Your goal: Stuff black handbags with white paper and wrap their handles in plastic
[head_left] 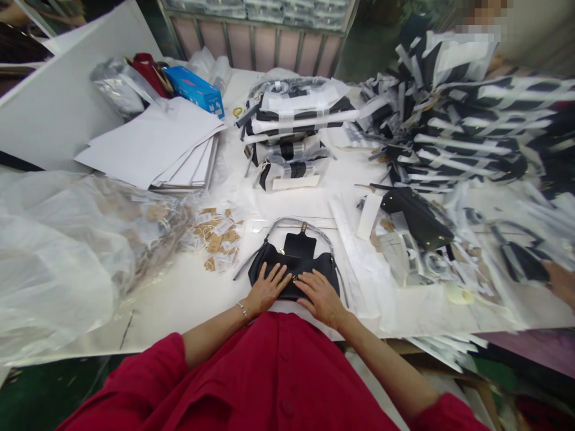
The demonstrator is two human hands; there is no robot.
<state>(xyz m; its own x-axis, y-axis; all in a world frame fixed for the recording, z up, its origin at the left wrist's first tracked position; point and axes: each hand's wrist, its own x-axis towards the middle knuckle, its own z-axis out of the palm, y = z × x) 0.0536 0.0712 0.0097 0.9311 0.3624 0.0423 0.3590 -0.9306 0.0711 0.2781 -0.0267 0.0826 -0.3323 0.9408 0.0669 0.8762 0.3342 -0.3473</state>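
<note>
A black handbag (309, 264) lies on the white table close to my body. Its flap (300, 245) is folded back, away from me, and its wrapped shoulder strap (330, 238) arches beyond it. Flat on the bag's left half rests my left hand (266, 290), fingers spread. My right hand (321, 296) lies on the right half with its fingers stretched out, near a small gold-coloured fitting (294, 279) at the middle. Neither hand grips anything. Part of the bag's near side is hidden under my hands.
Left are clear plastic bags (67, 251) and brown paper tags (216, 240). Behind stand white sheets (153, 140), a blue box (195, 90) and stacked wrapped bags (296, 114). To the right are another black bag (417, 215), a tape roll (459, 294) and another person's hand (561, 282).
</note>
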